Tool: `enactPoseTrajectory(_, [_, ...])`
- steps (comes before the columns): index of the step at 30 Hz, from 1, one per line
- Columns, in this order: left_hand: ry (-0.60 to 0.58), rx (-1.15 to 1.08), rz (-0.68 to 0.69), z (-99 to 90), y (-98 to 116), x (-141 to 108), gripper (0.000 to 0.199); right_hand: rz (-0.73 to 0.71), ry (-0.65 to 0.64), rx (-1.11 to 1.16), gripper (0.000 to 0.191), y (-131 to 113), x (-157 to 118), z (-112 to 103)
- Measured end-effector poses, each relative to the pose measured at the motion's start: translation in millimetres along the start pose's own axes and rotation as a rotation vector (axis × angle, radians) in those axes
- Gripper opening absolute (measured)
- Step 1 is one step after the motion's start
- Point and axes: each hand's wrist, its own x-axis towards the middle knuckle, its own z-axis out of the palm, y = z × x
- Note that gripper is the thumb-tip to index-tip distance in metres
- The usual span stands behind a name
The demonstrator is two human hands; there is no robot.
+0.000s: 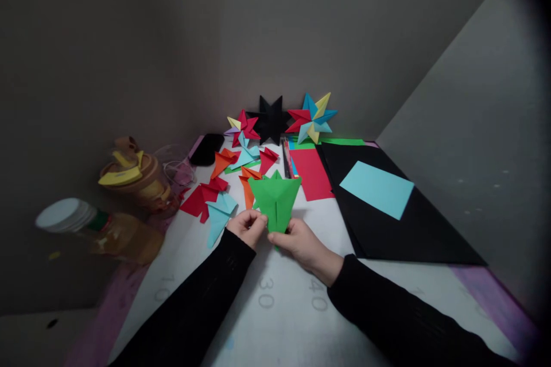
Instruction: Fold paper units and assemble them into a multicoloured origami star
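Note:
A folded green paper piece [275, 198], wide at the top and narrowing downward with a crease along its middle, is held up over the white mat. My left hand [248, 227] pinches its lower left edge. Opposite, my right hand [303, 242] grips the lower right side, thumb in front and the other fingers partly hidden behind. Just left of my left hand lies a light blue folded paper piece [221, 213], with a red folded piece [203, 199] beyond it. Behind the green paper, an orange folded piece [247, 186] is partly covered.
Paper stars in multiple colours [313, 118] and black [271, 119] lean against the wall. At right, a light blue sheet [377, 188] lies on black sheets [413, 235], beside red paper [312, 175]. A white-capped bottle [124, 235], a brown cup [146, 183] and a dark phone-like object [207, 149] stand left.

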Motion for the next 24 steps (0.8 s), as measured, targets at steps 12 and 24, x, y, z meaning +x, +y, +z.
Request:
enactPoseTrajectory(12, [-0.206, 0.033, -0.002, -2.8, -0.5, 2.9, 0.025, -0.001, 0.073, 0.037, 0.013, 1.0, 0.9, 0.2])
enactPoseTrajectory(24, [-0.074, 0.003, 0.037, -0.5, 0.9, 1.5, 0.026, -0.006, 0.057, 0.103, 0.016, 0.4, 0.2, 4.7])
